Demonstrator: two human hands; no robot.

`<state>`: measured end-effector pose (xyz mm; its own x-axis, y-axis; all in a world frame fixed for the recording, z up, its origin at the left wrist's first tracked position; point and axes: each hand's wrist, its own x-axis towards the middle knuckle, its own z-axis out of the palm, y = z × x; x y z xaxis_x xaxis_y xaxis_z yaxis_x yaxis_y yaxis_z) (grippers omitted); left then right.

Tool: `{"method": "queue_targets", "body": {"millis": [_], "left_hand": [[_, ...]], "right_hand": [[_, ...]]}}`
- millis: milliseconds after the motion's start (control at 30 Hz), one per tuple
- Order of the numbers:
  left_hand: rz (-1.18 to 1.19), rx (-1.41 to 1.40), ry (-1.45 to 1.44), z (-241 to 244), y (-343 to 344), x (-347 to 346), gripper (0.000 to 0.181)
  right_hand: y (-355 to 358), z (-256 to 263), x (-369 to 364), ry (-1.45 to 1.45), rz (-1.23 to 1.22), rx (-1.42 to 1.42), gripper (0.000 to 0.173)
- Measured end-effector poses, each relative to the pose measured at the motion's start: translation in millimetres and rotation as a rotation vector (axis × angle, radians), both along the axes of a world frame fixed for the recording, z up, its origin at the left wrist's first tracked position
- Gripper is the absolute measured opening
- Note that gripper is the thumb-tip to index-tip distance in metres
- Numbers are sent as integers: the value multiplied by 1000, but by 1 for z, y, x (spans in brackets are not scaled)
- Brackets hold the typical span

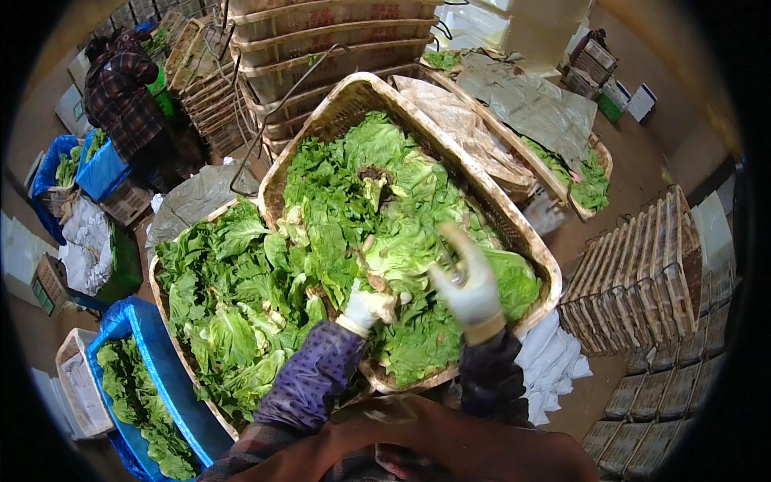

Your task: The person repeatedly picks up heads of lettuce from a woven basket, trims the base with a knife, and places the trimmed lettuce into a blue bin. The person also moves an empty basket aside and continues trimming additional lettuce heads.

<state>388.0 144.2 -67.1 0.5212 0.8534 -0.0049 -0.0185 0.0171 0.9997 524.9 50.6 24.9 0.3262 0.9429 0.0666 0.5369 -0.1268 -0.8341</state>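
Note:
In the middle stands a dirty plastic crate (491,181) full of leafy lettuce (328,199). My left hand (364,307), in a white glove, grips a head of lettuce (394,253) by its pale stem end, low over the crate. To its right is my right hand (473,289), also gloved and blurred by motion, with thumb and index finger spread. A small shiny thing shows at its palm, too blurred to name, and whether the hand holds it is unclear. One head with a brown cut root end (376,178) lies farther back among the leaves.
Another lettuce-filled crate (226,301) adjoins on the left. Stacked crates (331,54) with wire handles rise behind. Lower left is a blue-lined crate (174,385) of greens. More slatted crates (632,277) stand right. A person in plaid (123,102) bends over at upper left.

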Motion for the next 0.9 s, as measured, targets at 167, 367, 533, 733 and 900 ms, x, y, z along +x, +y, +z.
{"method": "queue_targets", "body": {"millis": [167, 367, 533, 733, 900], "left_hand": [[135, -24, -340, 1, 26, -53, 43], [273, -407, -327, 43, -34, -170, 70], [547, -46, -139, 32, -74, -285, 70], [615, 94, 765, 60, -150, -367, 103], [569, 185, 757, 45, -181, -411, 109]], "right_hand": [[30, -2, 13, -76, -36, -57, 53], [45, -45, -125, 104, 270, 347, 60], [58, 25, -161, 93, 611, 232, 25], [50, -6, -282, -620, 1026, 349, 11], [95, -47, -269, -804, 832, -574, 31]]}}
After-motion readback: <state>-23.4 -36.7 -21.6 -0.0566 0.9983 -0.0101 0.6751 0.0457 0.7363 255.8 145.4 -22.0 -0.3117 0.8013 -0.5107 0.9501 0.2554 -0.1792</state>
